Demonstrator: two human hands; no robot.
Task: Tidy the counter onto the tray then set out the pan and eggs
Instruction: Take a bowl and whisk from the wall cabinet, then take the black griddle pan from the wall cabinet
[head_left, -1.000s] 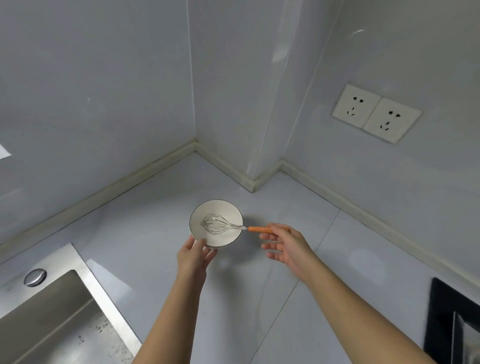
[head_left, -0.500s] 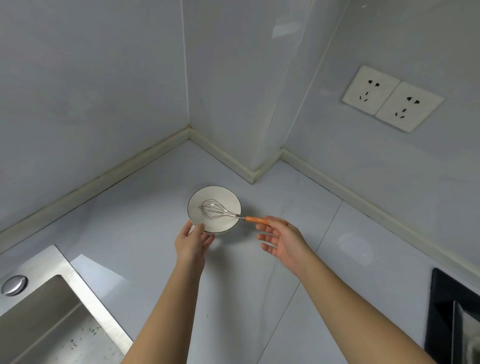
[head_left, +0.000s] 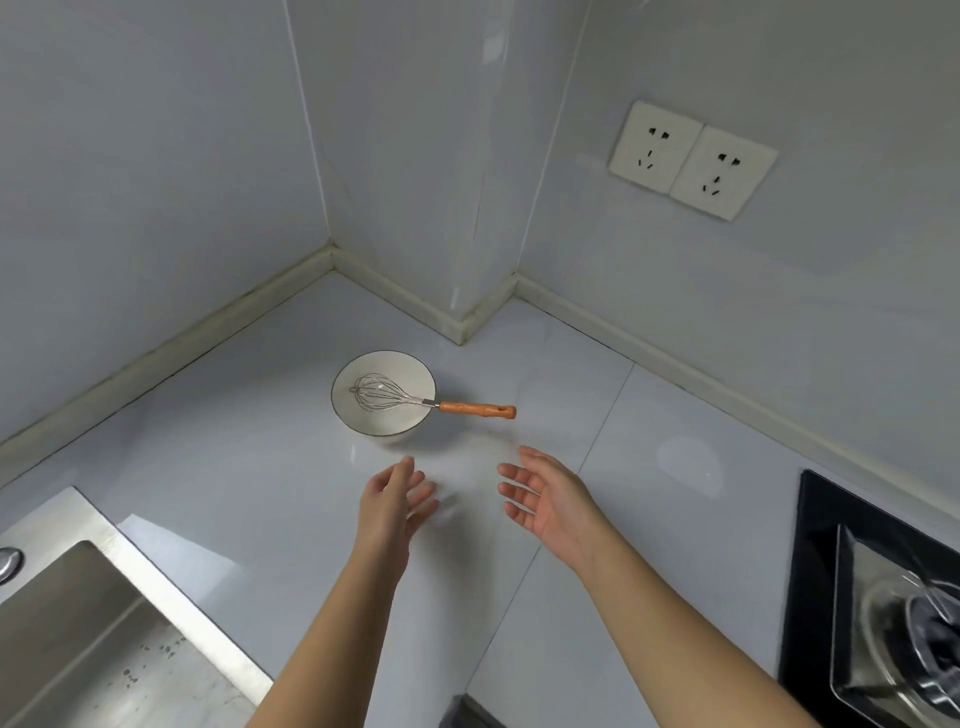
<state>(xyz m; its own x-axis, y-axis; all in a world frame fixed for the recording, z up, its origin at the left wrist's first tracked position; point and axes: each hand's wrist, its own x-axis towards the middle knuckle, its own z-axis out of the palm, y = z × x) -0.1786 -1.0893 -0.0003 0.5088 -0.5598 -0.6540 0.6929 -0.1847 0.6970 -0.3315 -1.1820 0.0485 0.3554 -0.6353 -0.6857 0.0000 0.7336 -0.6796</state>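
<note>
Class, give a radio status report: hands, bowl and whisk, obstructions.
Left hand, right hand open, empty. Whisk lies in bowl, orange handle over rim. Nothing between hands and bowl.

Glossy counter (head_left: 519, 571), metal fittings
Glazed bowl (head_left: 384, 415); wire whisk (head_left: 382, 399), wooden-looking handle; brushed steel sink (head_left: 171, 587); glossy black hob (head_left: 815, 571).

Room had glossy pale-grey tiled walls (head_left: 156, 156), double white wall socket (head_left: 693, 158) at right, light-grey stone countertop (head_left: 234, 457), stainless steel sink (head_left: 156, 577) lower left, black glass hob (head_left: 815, 545) lower right.
</note>
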